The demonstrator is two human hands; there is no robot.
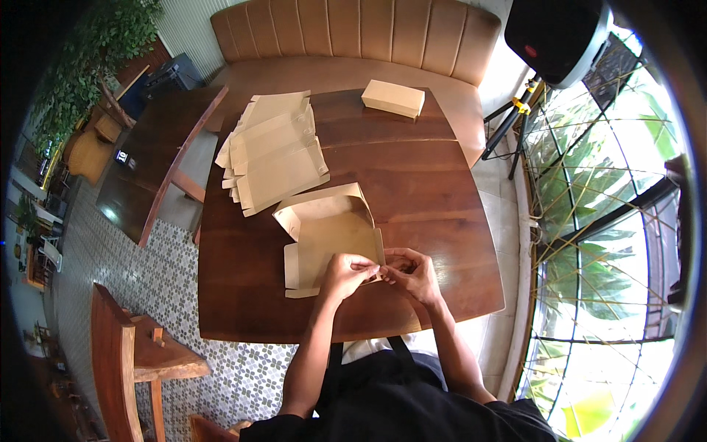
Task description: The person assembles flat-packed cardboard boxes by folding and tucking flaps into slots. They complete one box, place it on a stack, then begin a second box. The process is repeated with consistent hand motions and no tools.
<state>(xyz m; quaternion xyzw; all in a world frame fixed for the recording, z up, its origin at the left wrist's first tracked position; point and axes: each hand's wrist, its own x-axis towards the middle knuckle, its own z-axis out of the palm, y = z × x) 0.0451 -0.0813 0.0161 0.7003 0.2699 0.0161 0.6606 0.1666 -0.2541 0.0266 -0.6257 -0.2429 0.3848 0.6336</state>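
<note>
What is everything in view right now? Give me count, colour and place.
half-folded box: 1, tan, near side of the table
flat cardboard blanks: one stack, sheets uncountable, tan, table's far left
closed box: 1, tan, table's far right
table: 1, dark brown, centre
second table: 1, dark brown, left
bench: 1, brown, behind the table
speaker: 1, black, upper right, on a stand
chair: 1, brown wood, lower left
window: 1, dark-barred, right, greenery beyond
tree: 1, green, upper left
far-left background: too small to count
shirt: 1, black, bottom
left hand: 1, bare, fingers at the half-folded box's near-right corner
right hand: 1, bare, same corner
</note>
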